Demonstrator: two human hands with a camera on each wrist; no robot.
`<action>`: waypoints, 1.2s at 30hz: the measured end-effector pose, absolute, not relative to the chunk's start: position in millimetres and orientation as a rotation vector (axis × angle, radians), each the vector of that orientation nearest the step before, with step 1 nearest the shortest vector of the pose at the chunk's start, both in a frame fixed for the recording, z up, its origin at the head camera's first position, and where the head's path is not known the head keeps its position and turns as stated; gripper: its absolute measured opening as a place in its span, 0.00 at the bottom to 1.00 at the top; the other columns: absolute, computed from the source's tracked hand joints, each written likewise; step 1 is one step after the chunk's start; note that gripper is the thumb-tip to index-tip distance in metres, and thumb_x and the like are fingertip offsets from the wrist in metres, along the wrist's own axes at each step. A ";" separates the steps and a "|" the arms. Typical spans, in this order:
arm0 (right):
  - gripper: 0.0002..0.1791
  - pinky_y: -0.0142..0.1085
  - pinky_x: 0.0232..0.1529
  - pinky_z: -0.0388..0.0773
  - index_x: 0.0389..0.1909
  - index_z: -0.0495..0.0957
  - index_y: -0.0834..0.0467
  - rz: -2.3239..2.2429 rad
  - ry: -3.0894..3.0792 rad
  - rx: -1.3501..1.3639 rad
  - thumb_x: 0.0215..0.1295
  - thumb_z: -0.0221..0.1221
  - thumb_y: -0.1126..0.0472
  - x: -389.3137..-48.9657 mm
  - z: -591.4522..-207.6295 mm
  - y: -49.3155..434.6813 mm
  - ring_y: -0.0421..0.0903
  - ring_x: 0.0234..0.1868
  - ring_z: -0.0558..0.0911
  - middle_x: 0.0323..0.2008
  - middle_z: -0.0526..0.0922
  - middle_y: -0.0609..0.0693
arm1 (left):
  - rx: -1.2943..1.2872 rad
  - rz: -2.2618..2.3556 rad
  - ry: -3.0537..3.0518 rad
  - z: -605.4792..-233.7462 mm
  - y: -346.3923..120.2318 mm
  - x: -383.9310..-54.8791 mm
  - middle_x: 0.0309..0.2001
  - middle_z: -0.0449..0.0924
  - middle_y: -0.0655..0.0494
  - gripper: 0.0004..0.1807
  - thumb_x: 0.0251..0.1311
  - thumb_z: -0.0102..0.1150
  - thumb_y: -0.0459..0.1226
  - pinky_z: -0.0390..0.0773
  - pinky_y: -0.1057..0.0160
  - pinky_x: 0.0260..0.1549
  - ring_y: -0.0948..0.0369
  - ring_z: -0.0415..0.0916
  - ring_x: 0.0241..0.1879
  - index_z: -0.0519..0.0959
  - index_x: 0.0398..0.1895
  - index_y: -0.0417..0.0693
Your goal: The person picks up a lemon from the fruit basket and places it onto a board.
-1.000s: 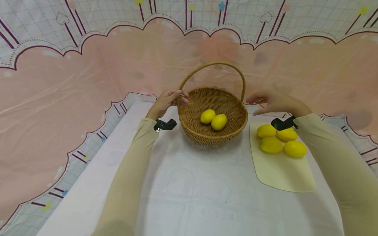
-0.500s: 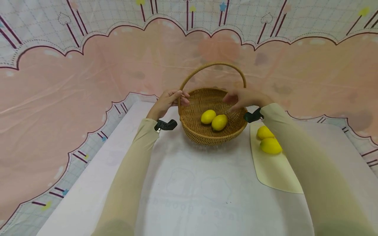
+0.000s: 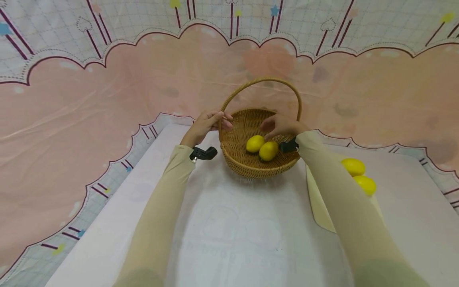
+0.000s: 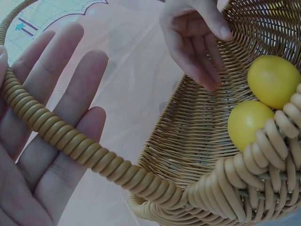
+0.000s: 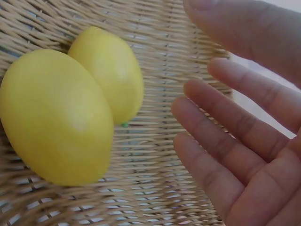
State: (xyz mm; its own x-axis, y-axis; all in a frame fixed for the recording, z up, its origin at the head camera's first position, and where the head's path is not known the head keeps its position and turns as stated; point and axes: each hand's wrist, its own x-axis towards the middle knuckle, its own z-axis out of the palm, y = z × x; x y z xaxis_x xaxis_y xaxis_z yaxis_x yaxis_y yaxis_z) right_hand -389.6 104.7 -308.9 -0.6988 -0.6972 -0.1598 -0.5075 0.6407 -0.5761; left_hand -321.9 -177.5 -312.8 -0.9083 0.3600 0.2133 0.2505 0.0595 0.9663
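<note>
A brown wicker basket with a tall arched handle stands at the back middle of the table. Two lemons lie side by side in it: one farther left, the other nearer the front. My left hand holds the left foot of the handle, thumb on one side and nearly straight fingers behind. Inside the basket, above and behind the lemons, hovers my right hand. Its fingers are spread, relaxed and apart from both lemons, with nothing in the palm.
Right of the basket lies a cream cutting board, partly covered by my right sleeve. Two lemons show on it past the sleeve, one behind and one in front. A printed pink cloth hangs behind the table.
My right hand has moved left from beyond the basket's right side to inside it, over the lemons. Its sleeve now hides some lemons on the board. The left hand stays on the handle.
</note>
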 end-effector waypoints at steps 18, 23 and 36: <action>0.26 0.50 0.59 0.72 0.56 0.72 0.69 -0.672 2.421 -0.835 0.57 0.64 0.63 -395.5 -336.6 118.6 0.61 0.58 0.74 0.57 0.75 0.67 | 0.666 1.991 2.215 -311.8 -175.2 -320.3 0.29 0.85 0.62 0.19 0.72 0.40 0.42 0.81 0.65 0.44 0.64 0.83 0.36 0.80 0.41 0.40; 0.26 0.50 0.61 0.71 0.57 0.72 0.68 -0.608 2.425 -0.825 0.58 0.64 0.64 -394.9 -338.3 119.7 0.61 0.59 0.74 0.57 0.75 0.66 | 0.662 1.979 2.234 -311.7 -174.9 -321.3 0.29 0.85 0.62 0.19 0.72 0.40 0.42 0.81 0.65 0.44 0.64 0.83 0.36 0.80 0.40 0.39; 0.30 0.53 0.63 0.68 0.59 0.71 0.64 -0.529 2.403 -0.766 0.54 0.66 0.64 -395.0 -343.2 120.4 0.64 0.62 0.69 0.61 0.70 0.68 | 0.656 1.967 2.242 -308.7 -171.0 -320.9 0.28 0.85 0.63 0.21 0.72 0.40 0.42 0.80 0.58 0.47 0.64 0.83 0.35 0.77 0.43 0.31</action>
State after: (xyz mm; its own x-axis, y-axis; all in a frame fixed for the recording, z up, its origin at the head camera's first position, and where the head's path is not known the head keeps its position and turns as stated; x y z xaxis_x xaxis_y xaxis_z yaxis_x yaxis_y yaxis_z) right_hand -395.0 120.4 -343.2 -0.6820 -0.6212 -0.3859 -0.4017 0.7592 -0.5121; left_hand -320.9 -171.0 -308.7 -0.9040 0.3713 0.2120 0.2585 0.0797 0.9627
